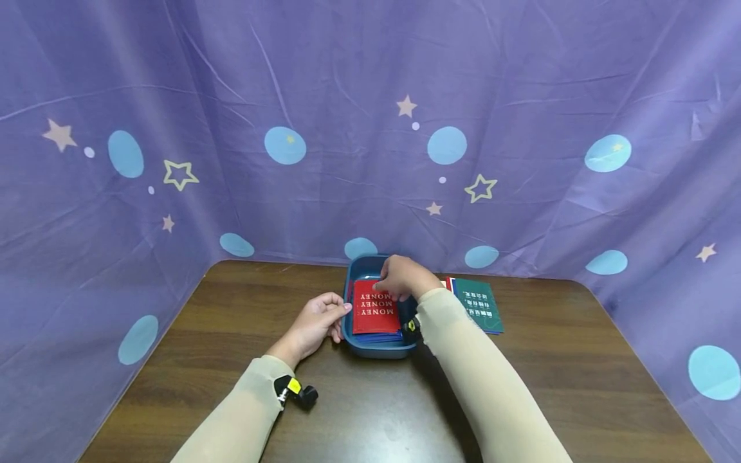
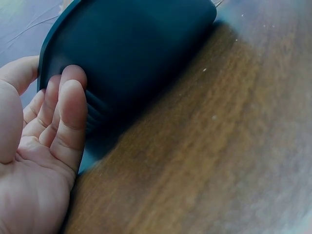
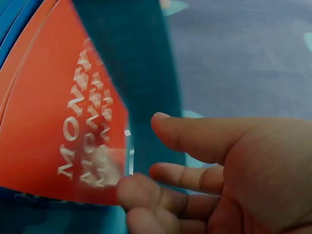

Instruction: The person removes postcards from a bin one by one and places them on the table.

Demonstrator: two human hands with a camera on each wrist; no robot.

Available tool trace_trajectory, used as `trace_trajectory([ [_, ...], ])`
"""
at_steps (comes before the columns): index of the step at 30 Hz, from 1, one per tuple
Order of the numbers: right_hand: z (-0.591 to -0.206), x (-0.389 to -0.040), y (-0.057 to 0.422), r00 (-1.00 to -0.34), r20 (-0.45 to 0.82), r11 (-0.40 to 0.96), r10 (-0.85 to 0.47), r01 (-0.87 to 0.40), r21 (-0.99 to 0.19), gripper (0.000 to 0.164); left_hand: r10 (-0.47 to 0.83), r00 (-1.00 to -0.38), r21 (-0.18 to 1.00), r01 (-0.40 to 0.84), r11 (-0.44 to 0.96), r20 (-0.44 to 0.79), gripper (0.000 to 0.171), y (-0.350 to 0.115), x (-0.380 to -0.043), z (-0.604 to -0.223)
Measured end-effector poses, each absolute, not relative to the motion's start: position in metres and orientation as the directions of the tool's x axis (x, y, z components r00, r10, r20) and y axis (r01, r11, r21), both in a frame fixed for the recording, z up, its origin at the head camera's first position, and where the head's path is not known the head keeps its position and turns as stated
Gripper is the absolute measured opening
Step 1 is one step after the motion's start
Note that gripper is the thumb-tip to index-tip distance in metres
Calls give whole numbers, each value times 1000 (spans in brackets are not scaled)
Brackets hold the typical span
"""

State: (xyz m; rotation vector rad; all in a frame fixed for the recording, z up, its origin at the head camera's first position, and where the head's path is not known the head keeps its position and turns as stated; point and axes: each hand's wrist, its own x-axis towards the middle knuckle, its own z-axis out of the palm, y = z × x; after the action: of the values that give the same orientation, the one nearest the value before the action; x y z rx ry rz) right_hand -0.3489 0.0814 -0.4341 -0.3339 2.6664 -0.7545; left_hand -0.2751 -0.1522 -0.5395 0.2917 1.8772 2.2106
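A dark blue plastic bin (image 1: 379, 352) stands on the table with a stack inside it. On top lies a red envelope (image 1: 370, 321) printed with the word MONEY in rows, above several blue envelopes (image 1: 379, 337). My left hand (image 1: 315, 321) holds the bin's left rim, thumb over the edge and fingers curled against the outer wall (image 2: 141, 53). Over the bin is my right hand (image 1: 407, 278), its thumb apart from its loosely bent fingers. In the right wrist view those fingers (image 3: 141, 190) are right at the red envelope's edge, with nothing pinched between them and the thumb.
Right of the bin lies a pile topped by a green envelope (image 1: 480, 305) with white characters, red and blue edges showing under it. My right forearm partly covers this pile. A purple curtain (image 1: 370, 161) hangs behind the brown wooden table (image 1: 260, 302).
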Motion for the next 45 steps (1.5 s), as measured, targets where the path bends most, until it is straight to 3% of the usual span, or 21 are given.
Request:
trace_trajectory([
  [7, -443, -346, 63, -932, -266, 942, -247, -166, -291, 53, 303, -953, 988, -31, -153, 17, 15, -152, -275, -538],
  [12, -446, -343, 58, -928, -268, 952, -257, -197, -234, 70, 302, -953, 988, -31, -150, 15, 15, -152, -276, -539],
  [16, -448, -344, 60, -929, -269, 939, -253, -168, -301, 79, 300, -954, 988, -36, -150, 11, 14, -152, -276, -540],
  [22, -443, -346, 71, -932, -242, 892, -269, -146, -428, 65, 287, -958, 987, -45, -153, 1, 14, -152, -275, -541],
  [28, -432, -343, 91, -952, -218, 818, -214, -53, -573, 73, 271, -962, 984, -66, -167, -18, 15, -152, -276, -541],
  [32, -428, -340, 108, -960, -175, 763, -217, -56, -644, 72, 274, -962, 985, -59, -163, -13, 15, -154, -277, -541],
  [40, -432, -339, 163, -961, -150, 489, -230, 19, -872, 47, 296, -955, 981, -79, -175, -24, 16, -155, -277, -540],
  [45, -433, -342, 199, -965, -164, 346, -205, 85, -934, 42, 305, -952, 979, -91, -181, -32, 16, -154, -277, -538],
])
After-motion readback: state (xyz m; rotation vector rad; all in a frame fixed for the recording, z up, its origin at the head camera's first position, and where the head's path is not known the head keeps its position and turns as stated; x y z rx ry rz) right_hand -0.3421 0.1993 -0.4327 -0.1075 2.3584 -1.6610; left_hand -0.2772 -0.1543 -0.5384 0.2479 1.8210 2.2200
